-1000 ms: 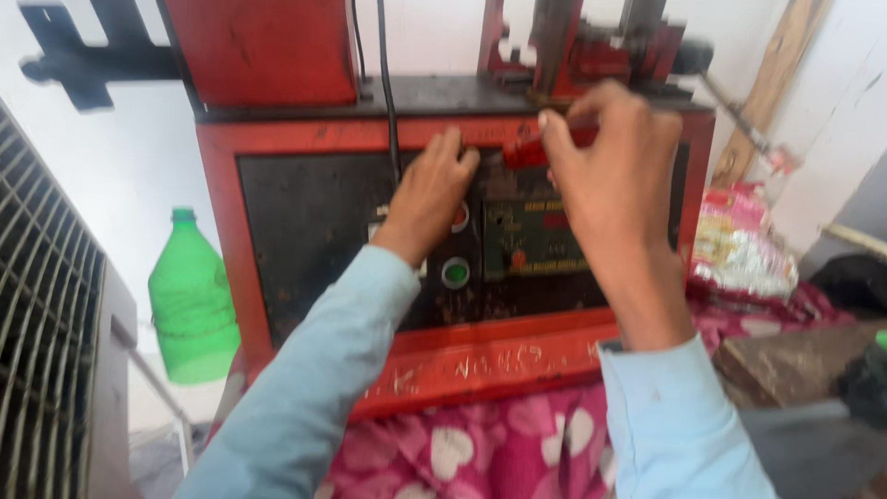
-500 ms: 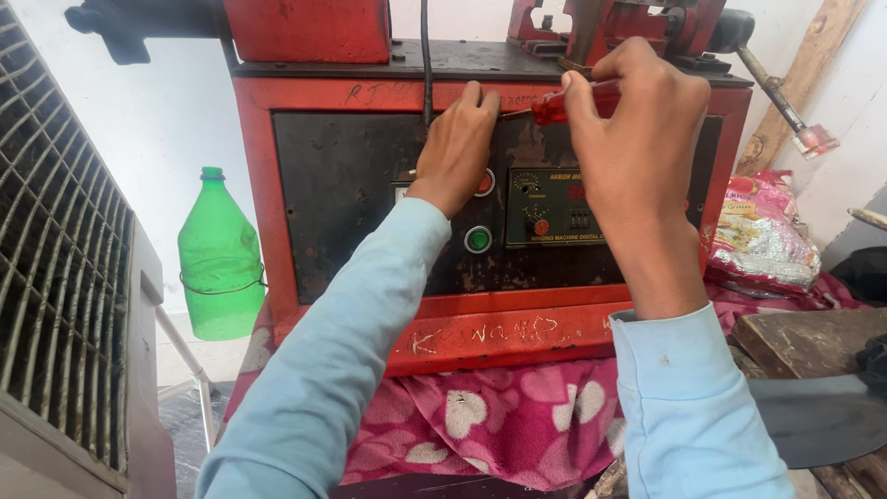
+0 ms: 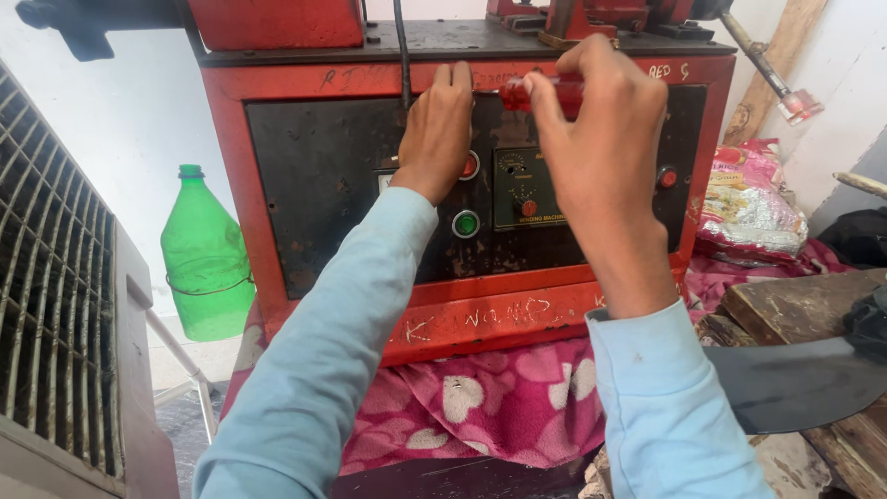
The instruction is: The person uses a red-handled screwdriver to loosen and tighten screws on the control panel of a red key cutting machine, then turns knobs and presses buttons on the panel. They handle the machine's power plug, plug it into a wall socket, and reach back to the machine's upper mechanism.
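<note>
Right hand [image 3: 601, 139] still pinching red-handled screwdriver [image 3: 540, 91] at top edge of the red machine's control panel [image 3: 323, 194]. Left hand [image 3: 439, 129] has stayed flat, fingers together, on panel beside black cable [image 3: 403, 55].

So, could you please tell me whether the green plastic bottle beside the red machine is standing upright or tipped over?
Upright. The green bottle stands on its base left of the red machine, with its cap on and pointing straight up.

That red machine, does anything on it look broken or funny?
Yes, the red machine looks worn: its paint is chipped and scuffed along the front edge, with scratchy marks scrawled there. It sits on a crumpled pink flowery cloth. The right hand holds a red-handled tool against its top.
</note>
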{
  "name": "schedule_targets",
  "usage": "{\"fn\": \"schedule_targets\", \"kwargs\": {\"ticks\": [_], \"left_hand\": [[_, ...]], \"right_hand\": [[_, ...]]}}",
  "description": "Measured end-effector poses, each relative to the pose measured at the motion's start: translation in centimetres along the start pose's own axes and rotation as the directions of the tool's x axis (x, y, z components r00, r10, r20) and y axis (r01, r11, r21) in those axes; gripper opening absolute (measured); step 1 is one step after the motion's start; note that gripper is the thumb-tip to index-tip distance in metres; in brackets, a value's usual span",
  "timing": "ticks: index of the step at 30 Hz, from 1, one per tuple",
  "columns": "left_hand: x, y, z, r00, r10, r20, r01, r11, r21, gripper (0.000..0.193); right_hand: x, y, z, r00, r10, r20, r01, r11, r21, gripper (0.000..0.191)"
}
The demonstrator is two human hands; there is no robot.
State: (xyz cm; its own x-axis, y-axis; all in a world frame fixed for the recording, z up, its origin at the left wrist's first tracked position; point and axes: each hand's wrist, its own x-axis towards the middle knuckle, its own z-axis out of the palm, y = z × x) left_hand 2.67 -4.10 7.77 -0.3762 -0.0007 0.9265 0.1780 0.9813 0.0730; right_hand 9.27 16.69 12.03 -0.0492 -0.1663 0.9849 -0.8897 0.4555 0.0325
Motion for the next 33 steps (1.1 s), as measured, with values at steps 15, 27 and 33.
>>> {"fn": "schedule_targets", "kwargs": {"ticks": [15, 27, 33], "left_hand": [[0.5, 0.2, 0.2, 0.997, 0.004, 0.077, -0.016, 0.987, 0.157, 0.029], [0.3, -0.2, 0.3, 0.999, -0.048, 0.015, 0.048, 0.999, 0.011, 0.015], [0.2, -0.2, 0.1, 0.996, -0.086, 0.032, 0.088, 0.994, -0.064, 0.013]], "right_hand": [[-0.2, -0.8, 0.6, 0.999, 0.048, -0.023, -0.049, 0.996, -0.069, 0.024], [-0.5, -2.2, 0.4, 0.998, 0.058, -0.025, -0.06, 0.996, -0.068, 0.024], [0.0, -2.6, 0.7, 0.997, 0.083, -0.01, -0.083, 0.996, -0.038, 0.024]]}}
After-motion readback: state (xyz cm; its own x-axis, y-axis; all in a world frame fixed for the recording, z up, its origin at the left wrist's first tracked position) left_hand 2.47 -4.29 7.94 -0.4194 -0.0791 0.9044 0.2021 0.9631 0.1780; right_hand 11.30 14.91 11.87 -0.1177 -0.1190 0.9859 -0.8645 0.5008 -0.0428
